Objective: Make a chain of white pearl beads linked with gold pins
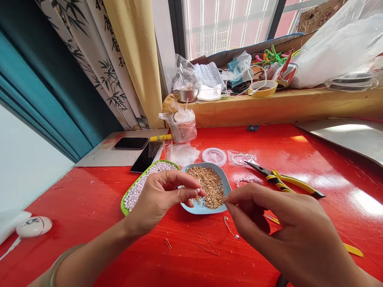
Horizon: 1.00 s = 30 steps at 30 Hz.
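The table (119, 255) was red, the metallic beads (214, 185) gold, the pearl beads (137, 189) white
From the pale blue tray (206, 211), the pearl tray (123, 206) at nine o'clock was lime green, the pliers (279, 184) at three yellow and black, the curtain (107, 75) at half past ten white with black bamboo

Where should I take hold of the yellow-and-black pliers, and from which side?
Best by both handles, probably from the right: the pliers lie on the red table, nose pointing left and handles splayed rightward. The right hand hides part of the nearer handle in this view.
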### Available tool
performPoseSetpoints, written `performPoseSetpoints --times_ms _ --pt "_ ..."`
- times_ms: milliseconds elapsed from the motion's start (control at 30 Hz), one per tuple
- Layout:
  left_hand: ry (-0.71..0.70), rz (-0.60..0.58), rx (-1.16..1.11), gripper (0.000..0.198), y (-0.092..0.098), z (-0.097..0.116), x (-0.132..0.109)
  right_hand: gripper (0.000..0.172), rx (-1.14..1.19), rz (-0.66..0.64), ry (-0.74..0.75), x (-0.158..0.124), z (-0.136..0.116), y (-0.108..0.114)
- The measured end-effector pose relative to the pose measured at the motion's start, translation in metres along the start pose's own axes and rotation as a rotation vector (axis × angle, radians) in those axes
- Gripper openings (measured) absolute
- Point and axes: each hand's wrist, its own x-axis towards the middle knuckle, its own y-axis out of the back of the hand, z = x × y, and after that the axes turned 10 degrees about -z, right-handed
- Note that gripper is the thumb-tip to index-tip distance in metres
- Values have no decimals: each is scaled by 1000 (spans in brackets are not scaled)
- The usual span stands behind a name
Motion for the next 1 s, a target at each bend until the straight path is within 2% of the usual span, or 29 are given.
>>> performPoseSetpoints --times_ms 467,633,800,1000 --pt "4 18 11 5 -1 2 -1 16 -9 -13 3 0 1 -1" --pt "-3 65 80 5 -2 3 -2 17 -26 1 29 -1 1 -1" --pt "-34 42 180 9 -3 5 -3 16 11 30 58 0 5 -5" --pt "-163 45 436 18 0 3 -7 14 47 -181 -93 2 7 -8"
